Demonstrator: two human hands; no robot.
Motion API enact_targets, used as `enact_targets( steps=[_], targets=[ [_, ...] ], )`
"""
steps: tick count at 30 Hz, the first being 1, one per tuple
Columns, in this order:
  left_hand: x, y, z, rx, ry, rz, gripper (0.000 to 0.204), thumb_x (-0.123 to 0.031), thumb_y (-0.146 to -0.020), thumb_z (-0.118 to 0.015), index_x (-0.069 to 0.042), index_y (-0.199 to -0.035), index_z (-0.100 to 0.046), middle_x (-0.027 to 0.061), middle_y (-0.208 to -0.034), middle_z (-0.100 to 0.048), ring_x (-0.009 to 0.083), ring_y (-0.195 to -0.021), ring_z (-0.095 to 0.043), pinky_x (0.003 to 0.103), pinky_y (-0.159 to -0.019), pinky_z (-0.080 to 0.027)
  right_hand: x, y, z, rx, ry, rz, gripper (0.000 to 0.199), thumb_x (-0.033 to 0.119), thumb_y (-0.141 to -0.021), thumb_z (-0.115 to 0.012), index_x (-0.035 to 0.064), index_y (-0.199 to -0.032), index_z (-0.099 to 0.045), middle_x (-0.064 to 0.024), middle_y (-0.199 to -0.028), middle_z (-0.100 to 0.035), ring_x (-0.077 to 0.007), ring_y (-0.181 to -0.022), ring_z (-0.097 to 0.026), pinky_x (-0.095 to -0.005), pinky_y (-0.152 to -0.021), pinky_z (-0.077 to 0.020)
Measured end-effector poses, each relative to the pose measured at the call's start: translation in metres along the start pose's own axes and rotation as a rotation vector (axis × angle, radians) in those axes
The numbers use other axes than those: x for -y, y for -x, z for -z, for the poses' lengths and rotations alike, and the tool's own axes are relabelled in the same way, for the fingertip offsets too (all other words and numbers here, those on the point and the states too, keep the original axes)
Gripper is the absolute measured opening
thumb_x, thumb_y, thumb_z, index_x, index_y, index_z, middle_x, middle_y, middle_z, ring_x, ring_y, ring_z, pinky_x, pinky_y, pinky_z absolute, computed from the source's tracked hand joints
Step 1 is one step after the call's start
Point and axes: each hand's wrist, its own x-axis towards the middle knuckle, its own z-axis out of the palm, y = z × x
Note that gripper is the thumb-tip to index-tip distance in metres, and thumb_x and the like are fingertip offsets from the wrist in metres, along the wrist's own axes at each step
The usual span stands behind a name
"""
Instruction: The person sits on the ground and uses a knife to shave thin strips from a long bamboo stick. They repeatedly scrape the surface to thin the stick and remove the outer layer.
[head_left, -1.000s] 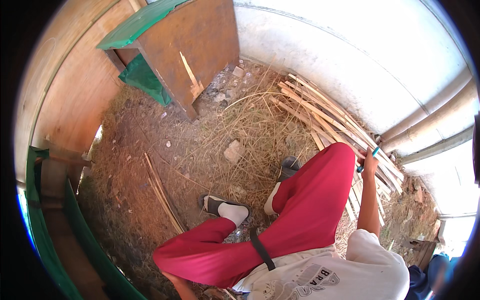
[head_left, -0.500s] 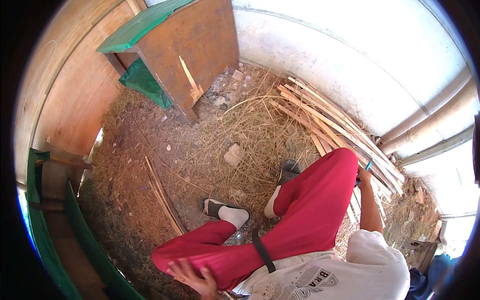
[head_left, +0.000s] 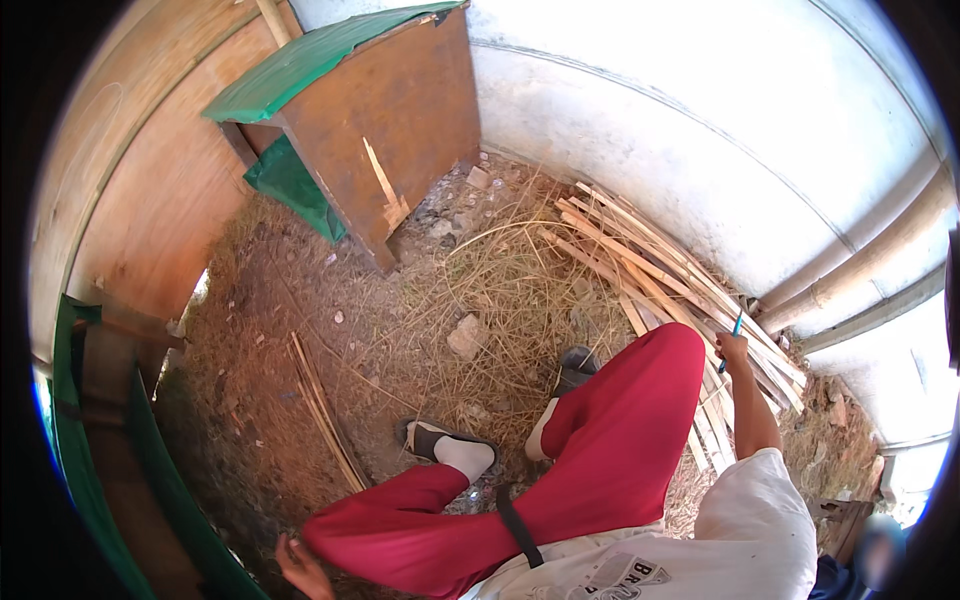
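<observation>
My right hand (head_left: 734,347) is closed around a slim blue stick-like tool (head_left: 738,324), held upright beside my right knee and above the wooden strips. Its exact kind is too small to make out. Low on the left, my left hand (head_left: 303,570) hangs beside my bent left knee with nothing in it. Its fingers are loosely bent and apart. A stack of long, thin wooden strips (head_left: 650,262) lies on the ground to the right, partly covered by my right knee.
A brown wooden cabinet (head_left: 390,120) with a green cover stands at the far left. Green-edged shelving (head_left: 150,480) is along the left side. Several thin strips (head_left: 325,410) lie near my left foot. Dry straw (head_left: 500,290) and a stone (head_left: 465,337) lie ahead. A bamboo pole (head_left: 860,260) leans by the white wall.
My left hand has left my thigh and moved left past the knee. My right hand, partly hidden by the right knee before, now shows more fully with the blue tool.
</observation>
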Motion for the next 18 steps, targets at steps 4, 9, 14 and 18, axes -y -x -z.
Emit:
enact_targets(
  steps=[4,9,14,18],
  targets=[
    [-0.021,0.014,-0.054,-0.051,0.217,0.108,0.058,-0.045,-0.107,-0.037,0.001,-0.139,-0.051,0.0222,-0.139,-0.052,0.0412,-0.127,-0.052,0.051,-0.106,-0.041,0.011,-0.040,0.013,-0.088,0.377,0.107,0.023,0.019,-0.077,-0.078,-0.0008,-0.088,-0.073,-0.0122,-0.080,-0.070,-0.0181,-0.074,-0.069,-0.0310,-0.055,-0.0563],
    [-0.001,0.013,-0.058,-0.085,0.277,0.119,0.059,-0.048,-0.107,-0.035,-0.002,-0.141,-0.051,0.0223,-0.140,-0.052,0.0401,-0.128,-0.052,0.052,-0.106,-0.042,0.031,-0.054,-0.005,-0.213,0.715,0.408,0.027,0.021,-0.084,-0.062,-0.0011,-0.096,-0.072,-0.0262,-0.098,-0.071,-0.0429,-0.090,-0.070,-0.0501,-0.084,-0.0551],
    [-0.022,0.013,-0.060,-0.072,0.288,0.212,0.063,-0.052,-0.106,-0.035,-0.003,-0.141,-0.051,0.0212,-0.141,-0.051,0.0392,-0.129,-0.051,0.051,-0.108,-0.041,0.044,-0.067,-0.008,-0.119,0.887,0.582,0.034,0.021,-0.090,-0.055,0.0042,-0.118,-0.065,-0.0268,-0.107,-0.069,-0.0428,-0.099,-0.068,-0.0509,-0.087,-0.0534],
    [-0.016,0.020,-0.050,-0.116,0.242,0.214,0.064,-0.053,-0.105,-0.036,-0.003,-0.141,-0.052,0.0203,-0.141,-0.052,0.0388,-0.130,-0.050,0.051,-0.109,-0.040,0.064,-0.050,-0.042,0.173,0.731,0.209,0.038,0.021,-0.093,-0.051,0.0085,-0.127,-0.061,-0.0256,-0.109,-0.069,-0.0394,-0.106,-0.066,-0.0513,-0.092,-0.0516]
  ],
)
